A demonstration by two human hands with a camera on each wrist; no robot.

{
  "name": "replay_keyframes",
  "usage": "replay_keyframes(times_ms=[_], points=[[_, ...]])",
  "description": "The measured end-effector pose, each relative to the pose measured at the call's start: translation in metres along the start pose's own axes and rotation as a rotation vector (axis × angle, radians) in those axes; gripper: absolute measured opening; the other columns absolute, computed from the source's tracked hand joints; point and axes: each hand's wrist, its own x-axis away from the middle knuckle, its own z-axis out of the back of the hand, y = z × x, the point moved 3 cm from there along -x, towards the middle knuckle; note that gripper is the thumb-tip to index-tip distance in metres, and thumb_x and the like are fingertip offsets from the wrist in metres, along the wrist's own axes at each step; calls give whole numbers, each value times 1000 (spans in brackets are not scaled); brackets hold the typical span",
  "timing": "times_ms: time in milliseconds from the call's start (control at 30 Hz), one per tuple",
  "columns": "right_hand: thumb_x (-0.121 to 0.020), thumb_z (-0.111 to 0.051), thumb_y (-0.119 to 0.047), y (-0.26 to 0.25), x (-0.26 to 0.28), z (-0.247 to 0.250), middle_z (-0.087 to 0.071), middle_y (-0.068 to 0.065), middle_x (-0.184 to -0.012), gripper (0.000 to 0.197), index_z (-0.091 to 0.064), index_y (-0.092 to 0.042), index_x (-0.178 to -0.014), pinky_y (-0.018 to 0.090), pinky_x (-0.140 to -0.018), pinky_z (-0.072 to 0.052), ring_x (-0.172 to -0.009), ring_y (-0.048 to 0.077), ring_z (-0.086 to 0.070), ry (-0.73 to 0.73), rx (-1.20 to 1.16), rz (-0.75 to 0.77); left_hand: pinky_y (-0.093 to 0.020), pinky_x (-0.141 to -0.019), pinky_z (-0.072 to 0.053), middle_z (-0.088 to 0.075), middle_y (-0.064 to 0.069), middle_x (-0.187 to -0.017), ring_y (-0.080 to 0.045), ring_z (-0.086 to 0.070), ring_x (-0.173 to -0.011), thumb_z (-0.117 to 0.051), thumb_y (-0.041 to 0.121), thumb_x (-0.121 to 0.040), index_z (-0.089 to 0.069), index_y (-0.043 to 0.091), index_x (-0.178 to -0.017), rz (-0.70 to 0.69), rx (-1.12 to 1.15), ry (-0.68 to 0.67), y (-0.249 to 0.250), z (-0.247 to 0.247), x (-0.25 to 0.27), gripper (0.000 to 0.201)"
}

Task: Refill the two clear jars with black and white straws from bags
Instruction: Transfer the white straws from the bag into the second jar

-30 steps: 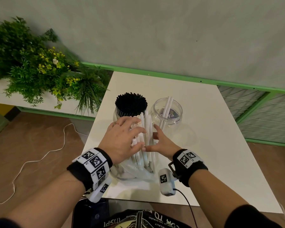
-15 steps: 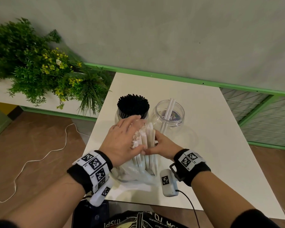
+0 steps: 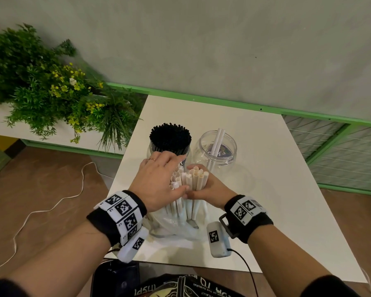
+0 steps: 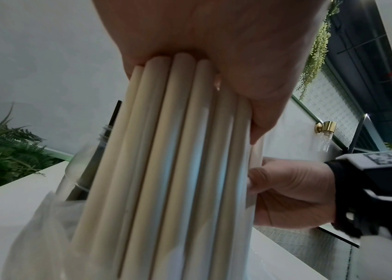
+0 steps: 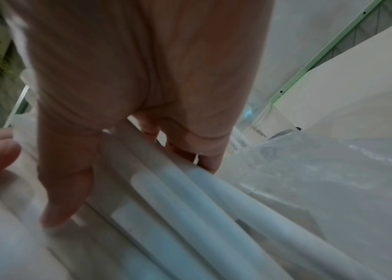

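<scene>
A bundle of white straws (image 3: 193, 181) stands upright in a clear plastic bag (image 3: 174, 228) on the white table (image 3: 266, 168). My left hand (image 3: 159, 179) lies with straight fingers over the bundle's left side and tops; in the left wrist view its palm (image 4: 214, 47) presses on the straw ends (image 4: 166, 170). My right hand (image 3: 210, 187) curls round the bundle from the right, its fingers (image 5: 130, 75) wrapped on the straws (image 5: 190, 208). Behind stand a jar packed with black straws (image 3: 169, 138) and a clear jar (image 3: 217, 148) holding two white straws.
A planter of green plants with yellow flowers (image 3: 51, 93) runs along the left. A green rail (image 3: 223, 101) and grey wall sit behind the table. A white cable (image 3: 51, 206) lies on the brown floor at left. Bare tabletop lies to the right.
Both hands have closed in on the white straws, gathering the loose, leaning bundle into a tighter upright one. My right hand now wraps round it.
</scene>
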Motion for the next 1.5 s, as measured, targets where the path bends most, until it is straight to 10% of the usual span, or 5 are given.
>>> replay_keyframes(times_ms=[367, 867, 1067, 1233, 1500], points=[[-75, -70, -1, -12, 7, -3, -66, 20, -111, 42, -62, -2, -116, 35, -96, -51, -105, 21, -63, -111, 11, 11, -39, -98, -34, -20, 13, -151, -17, -27, -125, -50, 65, -72, -33, 38, -139, -45, -31, -36, 8, 1, 1, 75], [-79, -69, 1, -6, 31, -13, -68, 15, -98, 30, -64, -17, -104, 46, -85, -52, -92, 25, -65, 318, -61, 190, -37, -82, -38, -55, 17, -109, -15, -48, -107, -37, 56, -81, -62, 35, -106, -47, 20, 29, 10, -5, 1, 41], [-85, -68, -9, -25, 44, -15, -64, -17, -79, 48, -48, -43, -112, 11, -65, -45, -70, -2, -60, 525, 163, 344, -36, -82, -38, -55, 17, -108, -15, -47, -107, -31, 59, -83, -61, 37, -105, -28, 9, 25, 10, -4, 1, 43], [-87, -67, -9, -32, 45, -11, -54, -25, -115, 73, -27, -42, -138, 0, -82, -38, -96, -17, -54, 564, 275, 415, -36, -82, -39, -54, 18, -107, -13, -46, -108, -31, 60, -83, -61, 38, -102, -29, -11, 15, 13, -5, 2, 41], [-78, -65, -3, -33, 33, -15, -66, -7, -110, 46, -61, -26, -117, 19, -84, -47, -96, 2, -61, 421, 136, 352, -36, -82, -39, -51, 19, -106, -13, -46, -106, -36, 56, -84, -57, 44, -108, -46, -9, 10, 11, -6, 4, 34]])
